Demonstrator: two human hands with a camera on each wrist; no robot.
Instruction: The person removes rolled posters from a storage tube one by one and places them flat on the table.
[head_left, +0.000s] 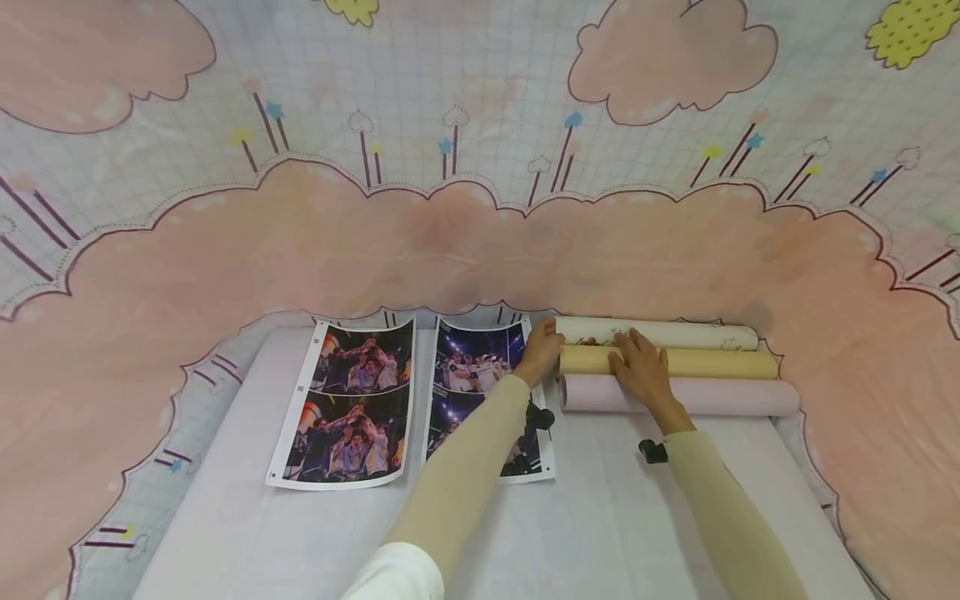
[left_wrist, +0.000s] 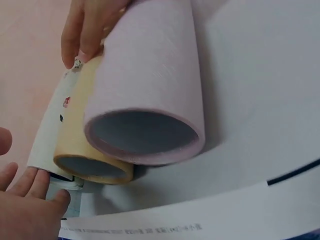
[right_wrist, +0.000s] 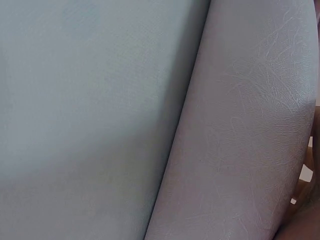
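Observation:
Three wallpaper-like rolls lie side by side at the table's back right: a white patterned roll (head_left: 675, 333) farthest, a yellow roll (head_left: 723, 364) in the middle, a pale pink roll (head_left: 705, 397) nearest. My left hand (head_left: 538, 357) is at the left end of the white roll, its fingertips touching the rim in the left wrist view. Across the rolls reaches my right hand (head_left: 647, 373), fingers spread over the white and yellow ones. The hollow end of the pink roll (left_wrist: 145, 75) faces the left wrist camera. In the right wrist view the pink roll (right_wrist: 235, 120) hides most of that hand.
Two printed photo sheets lie left of the rolls: one sheet (head_left: 348, 433) with two pictures of people, and another sheet (head_left: 476, 354) partly under my left forearm. A pale cover spreads over the table (head_left: 592, 517). Behind hangs a pink cloud-patterned cloth (head_left: 450, 250).

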